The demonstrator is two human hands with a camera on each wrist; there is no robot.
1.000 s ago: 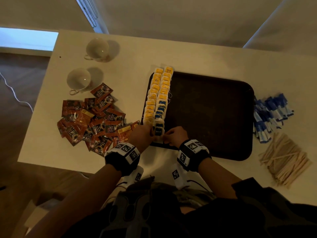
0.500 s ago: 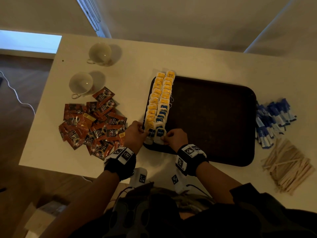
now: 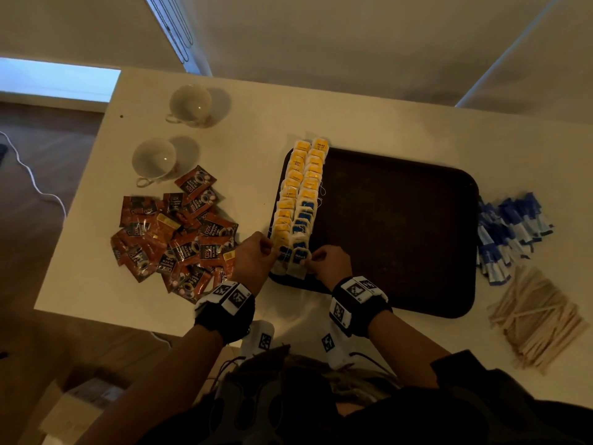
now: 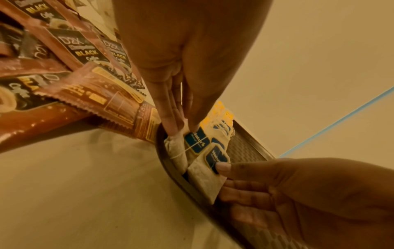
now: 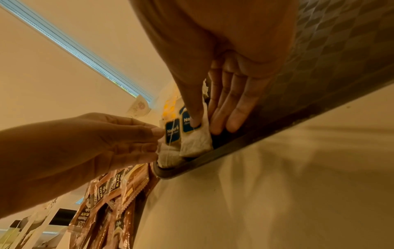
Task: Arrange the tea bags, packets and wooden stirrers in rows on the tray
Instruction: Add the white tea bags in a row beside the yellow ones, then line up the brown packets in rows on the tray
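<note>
The tray (image 3: 401,232) sat mid-table (image 3: 266,117). Two rows of tea bags (image 3: 300,200) ran front to back along its left edge. Both hands, left (image 3: 253,258) and right (image 3: 327,263), met at the rows' near end. Packets (image 3: 173,232) lay heaped left of the tray, two cups (image 3: 189,106) behind them. Sachets (image 3: 507,232) lay right of the tray, stirrers (image 3: 536,319) before them.

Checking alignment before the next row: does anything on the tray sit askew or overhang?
Yes. The far yellow-tagged tea bags overhang the dark brown plastic tray rim. At the near end, the left hand and right hand each pinch a blue-tagged tea bag lapping the near rim.
</note>
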